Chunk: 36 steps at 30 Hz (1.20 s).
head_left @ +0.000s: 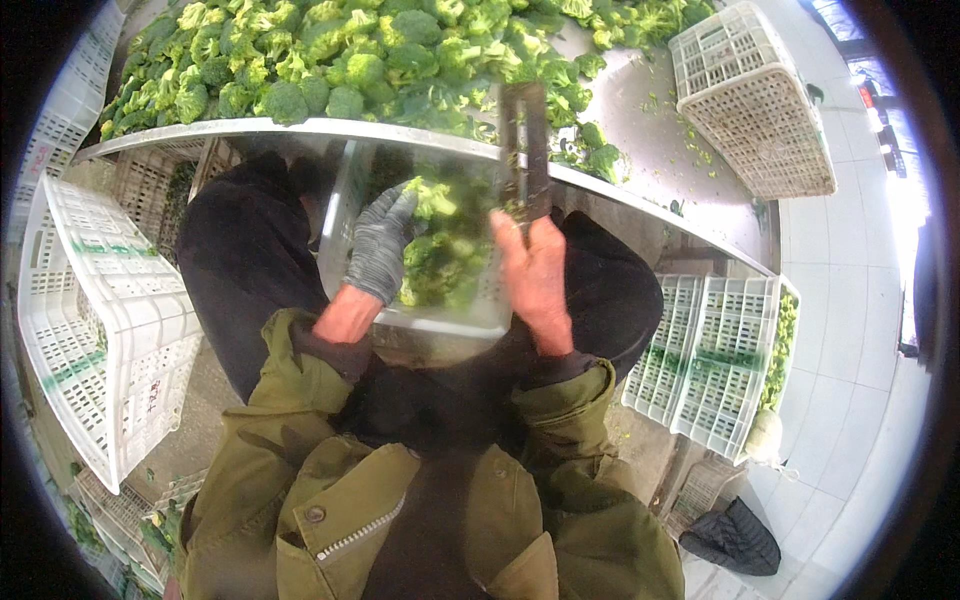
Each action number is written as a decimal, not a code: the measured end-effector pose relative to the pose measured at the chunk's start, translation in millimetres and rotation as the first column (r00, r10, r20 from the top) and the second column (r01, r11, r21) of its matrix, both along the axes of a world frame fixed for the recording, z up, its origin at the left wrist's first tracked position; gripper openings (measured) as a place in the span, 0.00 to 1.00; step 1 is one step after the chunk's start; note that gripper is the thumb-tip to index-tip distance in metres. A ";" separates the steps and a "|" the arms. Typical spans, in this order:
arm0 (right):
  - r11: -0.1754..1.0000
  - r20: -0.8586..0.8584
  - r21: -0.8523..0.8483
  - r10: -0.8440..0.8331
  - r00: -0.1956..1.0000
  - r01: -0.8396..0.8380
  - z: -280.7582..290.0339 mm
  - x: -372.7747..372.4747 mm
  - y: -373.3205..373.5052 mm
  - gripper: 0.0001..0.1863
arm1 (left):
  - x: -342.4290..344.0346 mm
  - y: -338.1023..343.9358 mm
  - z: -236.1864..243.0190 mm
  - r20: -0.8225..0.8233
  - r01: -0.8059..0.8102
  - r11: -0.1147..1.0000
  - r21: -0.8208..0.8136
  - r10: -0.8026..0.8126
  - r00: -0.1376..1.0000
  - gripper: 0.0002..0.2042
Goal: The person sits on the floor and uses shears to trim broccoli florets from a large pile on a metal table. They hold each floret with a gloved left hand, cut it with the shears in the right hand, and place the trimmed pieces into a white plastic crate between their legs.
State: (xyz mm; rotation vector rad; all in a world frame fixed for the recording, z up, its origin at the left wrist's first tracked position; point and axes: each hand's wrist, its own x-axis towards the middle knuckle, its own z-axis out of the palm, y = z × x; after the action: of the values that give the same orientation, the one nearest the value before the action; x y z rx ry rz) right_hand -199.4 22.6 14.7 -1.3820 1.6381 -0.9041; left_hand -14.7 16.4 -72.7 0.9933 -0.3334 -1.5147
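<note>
My left hand [382, 240], in a grey glove, is closed on a broccoli floret [432, 198] above a white plastic bin [440, 325] between my knees. Inside that bin lie several cut broccoli florets [440, 268], blurred. My bare right hand [532, 275] grips a knife with a broad, dark, rectangular blade [536, 140]. The blade points away from me, upright in the view, with green bits stuck on it. Its handle is hidden in my fist. Knife and floret are apart.
A metal-edged table [650, 205] in front carries a large heap of broccoli [330, 60]. On its right end stands a white crate [760, 120]. More crates flank me: one at left [130, 330], others at right [715, 350] holding green pieces. A dark cloth [735, 537] lies at lower right.
</note>
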 end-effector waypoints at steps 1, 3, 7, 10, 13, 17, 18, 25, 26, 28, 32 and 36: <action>0.998 -0.039 -0.062 0.008 0.999 -0.011 7.4 -7.2 -3.2 0.14 | -0.1 -1.4 -2.7 -0.037 -0.022 1.000 0.021 0.022 0.999 0.12; 0.989 -0.097 -0.144 0.005 0.995 -0.019 21.5 -23.0 -17.8 0.14 | 1.6 -3.4 -6.8 -0.018 -0.016 1.000 0.005 0.016 1.000 0.12; 0.955 -0.114 -0.296 -0.059 0.992 0.023 45.7 -65.7 -53.0 0.15 | 5.0 -2.8 -6.5 0.137 -0.012 1.000 -0.018 0.015 0.990 0.15; 0.912 -0.346 -0.408 -0.113 0.932 -0.041 55.1 -107.8 -89.8 0.14 | 3.6 1.2 -1.9 0.334 -0.035 0.999 -0.022 0.040 0.942 0.18; 0.920 -0.473 -0.390 -0.157 0.867 -0.046 41.2 -138.2 -126.2 0.14 | -1.3 -1.9 0.3 0.498 -0.055 0.996 -0.073 0.084 0.863 0.20; 0.928 -0.709 -0.343 -0.155 0.688 -0.145 10.3 -158.6 -158.0 0.16 | -2.6 1.3 -1.2 0.449 -0.011 0.999 -0.031 0.024 0.893 0.21; 0.942 -0.741 -0.297 -0.123 0.660 -0.158 4.4 -161.1 -163.5 0.17 | -3.5 1.2 -2.3 0.402 0.008 1.000 -0.002 -0.007 0.916 0.20; 0.955 -0.812 -0.221 -0.068 0.579 -0.198 -21.2 -163.0 -186.7 0.22 | -6.4 2.9 -5.6 0.288 0.121 0.992 0.032 -0.125 0.949 0.21; 0.949 -0.819 -0.229 -0.067 0.570 -0.218 -23.2 -163.9 -188.2 0.23 | -6.6 3.1 -5.2 0.281 0.124 0.992 0.039 -0.130 0.951 0.21; 0.975 -0.731 -0.178 -0.040 0.681 -0.135 -23.7 -166.1 -190.2 0.21 | -6.9 4.2 -3.7 0.271 0.140 0.990 0.023 -0.141 0.952 0.21; 0.977 -0.568 -0.212 -0.146 0.810 0.027 -5.7 -164.0 -187.0 0.19 | -6.5 4.3 3.3 0.212 0.169 0.985 -0.042 -0.157 0.965 0.22; 0.972 0.022 -0.163 -0.169 0.985 0.170 32.1 -139.8 -161.5 0.12 | -11.4 6.8 19.6 0.239 0.219 0.955 -0.199 -0.169 0.956 0.22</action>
State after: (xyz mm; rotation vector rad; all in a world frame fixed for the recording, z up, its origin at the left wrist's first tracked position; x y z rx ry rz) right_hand -339.3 -138.9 46.9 -1.3595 1.7272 -1.1651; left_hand -26.1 23.1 -53.1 0.9700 -0.7631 -1.5064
